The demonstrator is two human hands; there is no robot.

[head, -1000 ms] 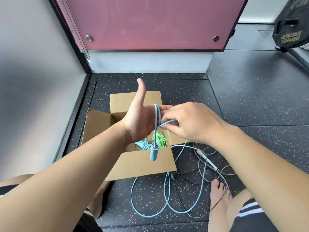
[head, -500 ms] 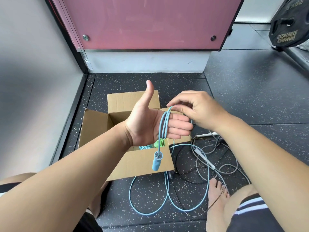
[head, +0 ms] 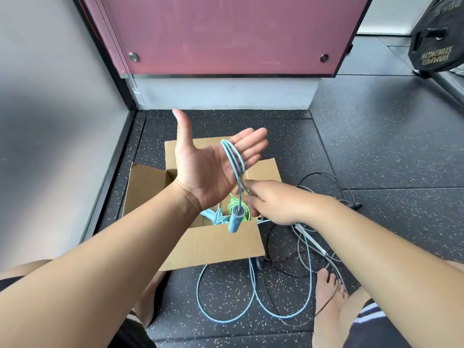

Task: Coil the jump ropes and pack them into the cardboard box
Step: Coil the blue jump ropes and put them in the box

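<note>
A person is holding the left hand (head: 206,172) palm up above an open brown cardboard box (head: 213,247), with the fingers straight and spread wide and the thumb pointing away. Several loops of a thin light-blue jump rope (head: 232,156) are hanging across those flat fingers, which are carrying the coil without closing on it. The rope's cylindrical blue handle (head: 234,222) is dangling from the loops, below the wrist and in front of the box's near flap.

The right hand (head: 273,202) is working just beneath the left, its fingers curled tight round a strand of the same rope. The rest of that rope is trailing out from under the hand, past the box's right corner. It is lying in wide, loose curves on the dark speckled rubber floor (head: 389,146) between the person's legs.

Inside the box, a bundled bright-green rope (head: 231,204) is lying beside a second pale-blue rope (head: 213,217). Both are partly hidden by the hands and the handle.

To the right of the box, a thin black rope (head: 356,205) and a grey rope with a white handle (head: 311,238) are lying tangled on the floor, crossing the loose blue curves. A bare foot (head: 329,295) is resting at the edge of that tangle. A pink panel (head: 226,33) is filling the wall behind the box, and a black weight plate (head: 437,43) is showing at the upper right.
</note>
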